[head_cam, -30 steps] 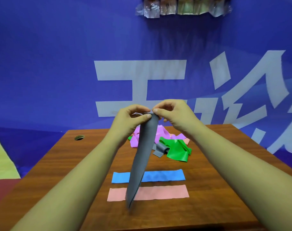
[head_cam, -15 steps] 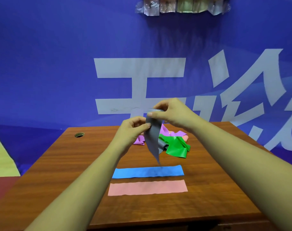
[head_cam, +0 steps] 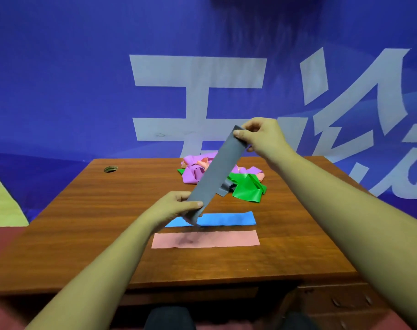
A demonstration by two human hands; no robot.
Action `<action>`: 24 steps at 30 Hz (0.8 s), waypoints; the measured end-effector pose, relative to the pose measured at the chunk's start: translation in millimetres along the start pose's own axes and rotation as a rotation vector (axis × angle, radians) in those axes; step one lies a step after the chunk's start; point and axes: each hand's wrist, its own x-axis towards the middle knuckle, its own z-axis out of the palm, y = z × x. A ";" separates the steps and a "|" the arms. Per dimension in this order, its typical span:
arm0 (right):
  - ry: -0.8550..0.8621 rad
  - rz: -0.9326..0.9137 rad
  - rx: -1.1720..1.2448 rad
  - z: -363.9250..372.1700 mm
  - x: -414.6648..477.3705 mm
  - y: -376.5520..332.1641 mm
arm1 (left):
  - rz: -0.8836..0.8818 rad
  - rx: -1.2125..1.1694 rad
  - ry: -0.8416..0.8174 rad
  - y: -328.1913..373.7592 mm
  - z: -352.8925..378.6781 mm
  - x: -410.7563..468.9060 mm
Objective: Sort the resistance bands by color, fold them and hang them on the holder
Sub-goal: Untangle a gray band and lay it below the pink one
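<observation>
Both hands pinched the flat grey rubber band (head_cam: pixel 214 172), left hand (head_cam: pixel 176 207) low, right hand (head_cam: pixel 262 135) high; looked thin, floppy, stretchy, so ends seemed the best grip.

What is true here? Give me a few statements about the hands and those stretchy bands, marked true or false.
1. The left hand and the right hand each grip one end of the grey rubber band. True.
2. The grey rubber band lies flat on the brown wooden table. False: it is held slanting in the air.
3. The flat blue band lies nearer the person than the flat pink band. False: the pink one is nearer.
4. A tangled heap of purple, green and salmon bands lies on the table's far side. True.
</observation>
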 end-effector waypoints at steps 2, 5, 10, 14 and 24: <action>0.026 0.072 0.040 -1.1 -8.8 16.7 | -0.052 0.010 -0.008 -9.0 -5.1 -9.5; 0.136 0.158 0.133 -3.2 -27.9 41.3 | -0.109 0.107 -0.038 -24.2 -16.9 -24.1; 0.203 0.297 0.181 -2.2 -73.1 93.4 | -0.139 -0.008 0.076 -48.2 -38.4 -50.0; 0.205 0.462 0.210 5.4 -117.9 128.1 | -0.183 -0.114 0.198 -65.9 -39.1 -64.7; 0.095 0.453 -0.305 22.4 -182.2 167.8 | -0.246 0.304 0.468 -101.4 -12.8 -87.6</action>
